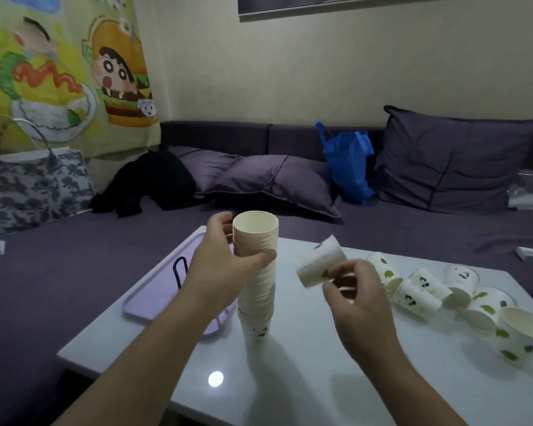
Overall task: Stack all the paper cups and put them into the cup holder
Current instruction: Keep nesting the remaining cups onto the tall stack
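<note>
A tall stack of paper cups [257,272] stands upright on the white table [305,379], mouth up. My left hand [219,265] grips the stack near its top, thumb on the front. My right hand [356,290] holds a single paper cup [319,262] tilted on its side, just right of the stack and above the table. Several loose cups [425,290] with green leaf prints lie and stand along the table's right side. A dark wire cup holder [180,269] rises from the purple tray [148,299] behind my left forearm, mostly hidden.
A purple sofa [74,272] with cushions wraps round the table's far and left sides. A blue bag [348,161] and black clothing [148,182] lie on it. A small white box [531,253] sits at the far right.
</note>
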The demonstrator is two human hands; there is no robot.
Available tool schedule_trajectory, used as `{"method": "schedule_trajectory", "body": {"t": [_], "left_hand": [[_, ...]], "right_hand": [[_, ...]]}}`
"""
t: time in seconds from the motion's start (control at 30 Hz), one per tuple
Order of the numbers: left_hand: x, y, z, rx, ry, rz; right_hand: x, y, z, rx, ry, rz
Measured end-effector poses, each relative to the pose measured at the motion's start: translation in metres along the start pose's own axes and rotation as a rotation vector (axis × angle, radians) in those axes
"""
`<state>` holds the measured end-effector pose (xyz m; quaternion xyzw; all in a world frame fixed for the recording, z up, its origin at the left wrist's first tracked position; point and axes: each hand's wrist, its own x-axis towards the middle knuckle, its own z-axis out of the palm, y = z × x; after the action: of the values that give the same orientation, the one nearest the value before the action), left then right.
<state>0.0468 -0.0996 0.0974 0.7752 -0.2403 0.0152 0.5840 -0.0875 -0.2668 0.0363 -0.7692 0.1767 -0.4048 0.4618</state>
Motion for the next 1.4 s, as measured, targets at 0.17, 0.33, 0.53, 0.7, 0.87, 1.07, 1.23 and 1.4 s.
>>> {"method": "schedule_trajectory", "body": {"t": [0.17, 0.33, 0.53, 0.7, 0.87, 1.07, 1.23, 1.4], "left_hand": [[-0.013, -0.018, 0.008, -0.054, -0.042, -0.013], [-0.019, -0.014, 0.013, -0.013, -0.043, 0.024], [-0.027, -0.012, 0.015, 0.032, -0.038, 0.064], [-0.032, -0.009, 0.016, 0.027, -0.046, 0.077], [-0.030, -0.012, 0.017, 0.066, -0.034, 0.073], [-0.026, -0.018, 0.013, 0.007, -0.016, 0.001], [-0.038, -0.017, 0.017, 0.091, 0.202, 0.047], [-0.068, -0.010, 0.039, 0.143, 0.169, 0.418]], "right_hand": [[0.020, -0.046, -0.006, 0.000, 0.096, -0.272], [0.022, -0.080, -0.003, -0.092, 0.064, -0.491], [0.017, -0.078, 0.009, -0.325, -0.104, -0.624], [0.013, -0.074, 0.006, -0.415, -0.205, -0.608], [0.010, -0.070, 0.004, -0.300, -0.098, -0.542], [0.000, -0.031, -0.003, -0.346, -0.151, -0.267], [-0.011, 0.009, -0.019, -0.446, -0.354, 0.103], [-0.011, 0.020, -0.029, -0.509, -0.399, 0.242]]}}
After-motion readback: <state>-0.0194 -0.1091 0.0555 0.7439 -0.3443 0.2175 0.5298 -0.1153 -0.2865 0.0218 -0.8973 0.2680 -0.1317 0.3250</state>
